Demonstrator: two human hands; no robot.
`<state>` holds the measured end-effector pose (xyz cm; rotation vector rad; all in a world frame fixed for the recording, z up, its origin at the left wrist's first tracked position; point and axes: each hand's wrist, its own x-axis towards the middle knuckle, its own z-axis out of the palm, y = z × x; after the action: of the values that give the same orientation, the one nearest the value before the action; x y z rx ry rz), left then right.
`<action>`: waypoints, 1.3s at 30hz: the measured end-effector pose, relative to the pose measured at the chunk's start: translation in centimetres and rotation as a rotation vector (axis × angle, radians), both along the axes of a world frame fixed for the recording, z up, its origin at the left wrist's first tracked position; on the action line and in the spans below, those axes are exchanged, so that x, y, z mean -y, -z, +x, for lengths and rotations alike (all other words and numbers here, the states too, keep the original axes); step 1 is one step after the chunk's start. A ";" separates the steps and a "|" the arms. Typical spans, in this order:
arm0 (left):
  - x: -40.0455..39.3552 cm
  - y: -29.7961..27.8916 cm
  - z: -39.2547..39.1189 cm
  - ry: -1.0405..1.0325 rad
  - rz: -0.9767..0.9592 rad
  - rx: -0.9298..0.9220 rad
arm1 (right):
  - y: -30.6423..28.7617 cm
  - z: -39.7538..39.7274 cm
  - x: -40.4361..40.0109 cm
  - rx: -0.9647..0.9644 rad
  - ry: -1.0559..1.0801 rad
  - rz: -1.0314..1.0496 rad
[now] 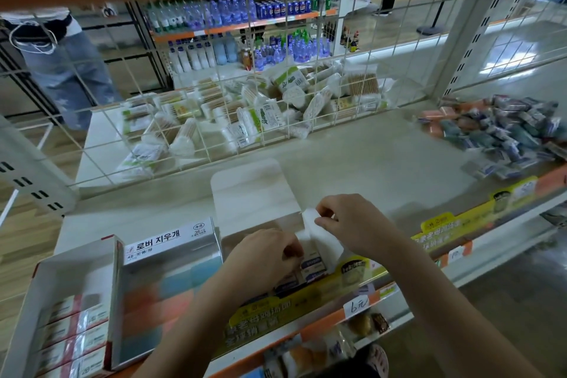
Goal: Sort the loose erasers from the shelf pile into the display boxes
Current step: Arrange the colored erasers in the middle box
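The pile of loose erasers [503, 135] lies well to the right of the open display box [254, 193], on the same shelf, so the right hand [352, 224] is nearer; both hands work at that box's front; the right hand pinches a white flap [310, 218], the left hand [260, 255] curls on a white piece beside it; what it grips is blurred; the erasers inside are mostly hidden; the pile's far edge is cut off.

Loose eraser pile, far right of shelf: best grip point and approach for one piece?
Judgement: take a piece at the loose eraser pile's near-left fringe, pinching its long sides from above. Fringe pieces lie flat and apart on the shelf; those mid-pile overlap.
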<state>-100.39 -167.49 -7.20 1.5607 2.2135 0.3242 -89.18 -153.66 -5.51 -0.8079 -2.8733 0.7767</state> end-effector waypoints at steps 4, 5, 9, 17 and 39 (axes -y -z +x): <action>-0.3 -0.3 0.2 0.020 -0.012 -0.045 | -0.3 -0.2 0.0 0.010 -0.023 0.017; -0.6 -0.7 0.1 0.020 -0.003 -0.060 | -0.6 -0.2 -0.2 0.014 -0.025 0.015; -3.2 -3.6 -0.2 -0.055 0.159 -0.175 | -2.1 -0.1 -2.3 -0.016 -0.013 0.052; -15.8 -7.0 3.2 0.120 0.403 -0.343 | -3.9 5.0 -11.9 -0.067 0.142 0.321; -51.2 -4.6 18.5 0.291 0.284 -0.453 | -2.1 23.0 -41.4 0.036 0.538 0.313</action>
<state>-81.93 -116.33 -2.63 2.2693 2.2838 0.2180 -66.18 -112.24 -3.40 -1.4509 -2.5057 0.2457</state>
